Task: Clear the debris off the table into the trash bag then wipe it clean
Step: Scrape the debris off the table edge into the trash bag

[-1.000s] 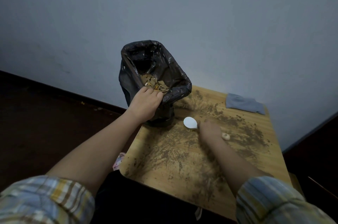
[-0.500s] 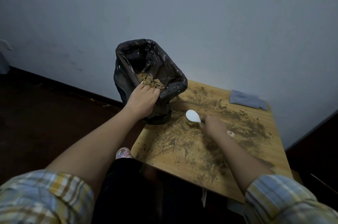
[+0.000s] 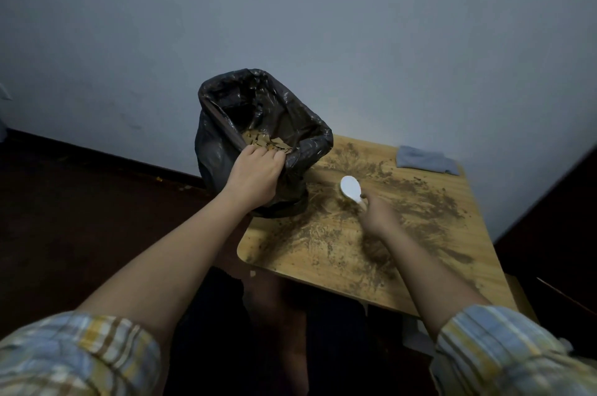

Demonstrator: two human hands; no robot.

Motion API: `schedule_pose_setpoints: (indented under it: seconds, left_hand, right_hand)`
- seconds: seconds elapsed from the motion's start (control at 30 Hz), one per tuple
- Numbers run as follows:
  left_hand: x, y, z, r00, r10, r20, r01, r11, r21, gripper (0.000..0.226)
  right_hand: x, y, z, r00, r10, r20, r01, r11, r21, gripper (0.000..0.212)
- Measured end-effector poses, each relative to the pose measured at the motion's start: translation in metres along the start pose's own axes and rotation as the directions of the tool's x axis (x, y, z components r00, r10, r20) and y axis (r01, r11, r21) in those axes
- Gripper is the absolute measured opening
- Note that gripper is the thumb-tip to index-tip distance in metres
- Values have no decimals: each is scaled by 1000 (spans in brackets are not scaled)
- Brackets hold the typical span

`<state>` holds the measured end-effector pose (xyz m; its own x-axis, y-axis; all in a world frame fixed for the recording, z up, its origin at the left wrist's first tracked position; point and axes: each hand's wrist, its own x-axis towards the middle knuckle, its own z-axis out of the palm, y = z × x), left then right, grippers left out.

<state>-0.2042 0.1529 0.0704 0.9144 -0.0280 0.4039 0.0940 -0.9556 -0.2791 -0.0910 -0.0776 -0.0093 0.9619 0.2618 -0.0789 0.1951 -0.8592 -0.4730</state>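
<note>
- My brush [image 3: 350, 189] has just run up toward the bag from where it was a second ago, nearer the middle of the table [image 3: 371, 286]; its white head now sits close to the foot of the trash bag [image 3: 258, 124], with a streaked, half-swept patch behind it.
- I'd say that puts me mid-sweep; the loose debris [image 3: 429, 205] is being herded toward the bag corner, but a wide brown smear still covers the right and near parts of the top, so clearing is far from done.
- My right hand [image 3: 378, 213] is wrapped round the brush handle, knuckles up, forearm reaching in low from the near right; the fingers themselves blur, so I can't say more of the grip.
- My left hand [image 3: 255, 174] hasn't budged; it still pinches the near lip of the bag, fingers hooked over the rim, pulling the mouth down toward the table edge.
- Brown scraps already lie inside the bag just past my fingertips.
- The grey cloth [image 3: 424, 160] waits folded at the far right corner, well apart from both hands; wiping, I judge, comes only once this dirt is in.
</note>
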Motion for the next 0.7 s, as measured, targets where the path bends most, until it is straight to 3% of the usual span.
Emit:
schedule_pose_setpoints:
  seconds: [0.23,0.4,0.6,0.7]
  left_hand:
    - [24,15,6,995,72,-70,-75,996,-41,19]
    - [40,18,9,989,111,-101,-119,990,-77,21]
    - [41,20,14,956,259,-134,-272,959,-85,17]
    - [38,24,6,929,321,-185,-345,932,-115,20]
  right_hand:
    - [3,-4,-10,972,216,-91,-177,930,321,38]
    - [23,-15,-46,920,332,-206,-189,840,508,27]
    - [42,-39,-81,936,255,-243,-59,793,606,50]
    - [43,-48,-86,948,201,-246,-12,797,604,49]
